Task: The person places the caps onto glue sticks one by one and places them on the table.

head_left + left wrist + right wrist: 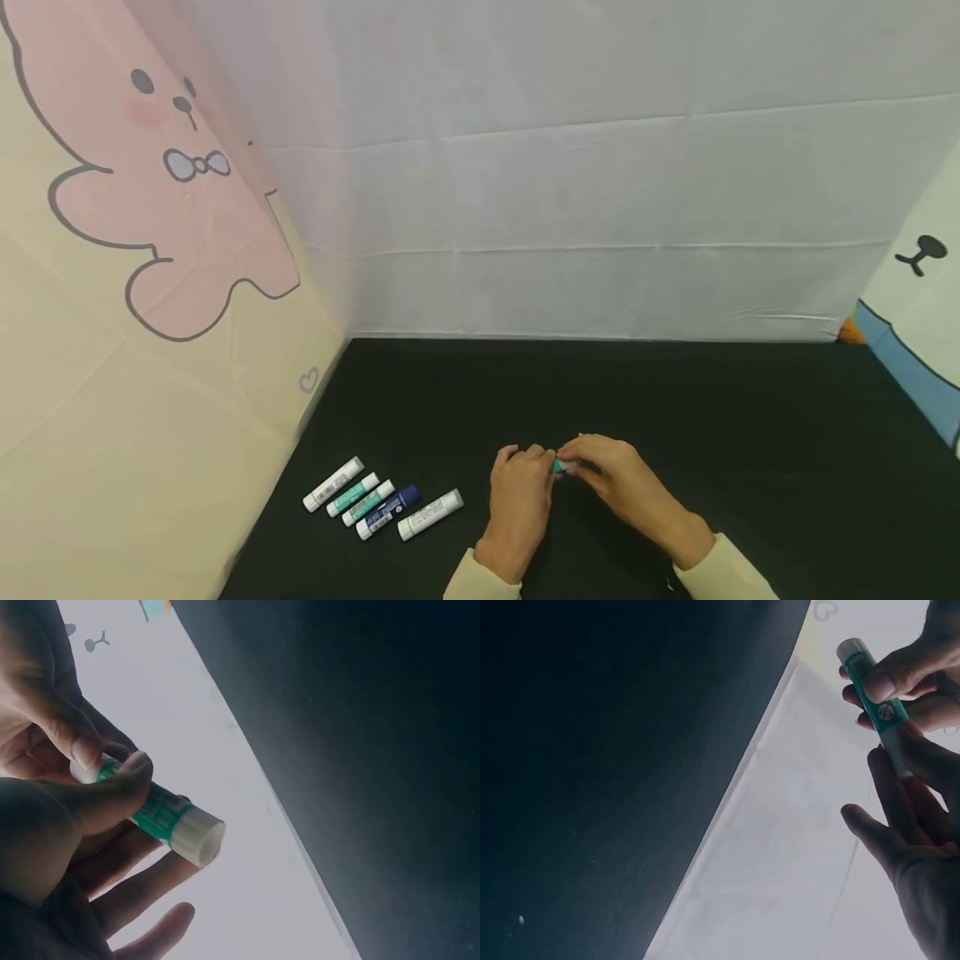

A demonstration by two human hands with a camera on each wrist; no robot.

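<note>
Both hands are on one green glue stick point(559, 466) with white ends, held above the black table. My left hand point(520, 504) pinches its green body between thumb and fingers. At the opposite white end, my right hand point(628, 487) grips with thumb and fingertips, covering much of that end. In the left wrist view, the glue stick point(156, 811) slants down to the right, its free white end point(199, 837) showing beyond the left thumb. A round printed mark is visible on the green glue stick point(886, 712) in the right wrist view.
Left of the hands, several glue sticks lie slanted in a row on the black table point(675, 392): a white one point(333, 485), two green ones point(352, 494), a dark blue one point(387, 512) and another white one point(431, 515). Cloth walls point(570, 200) bound the table.
</note>
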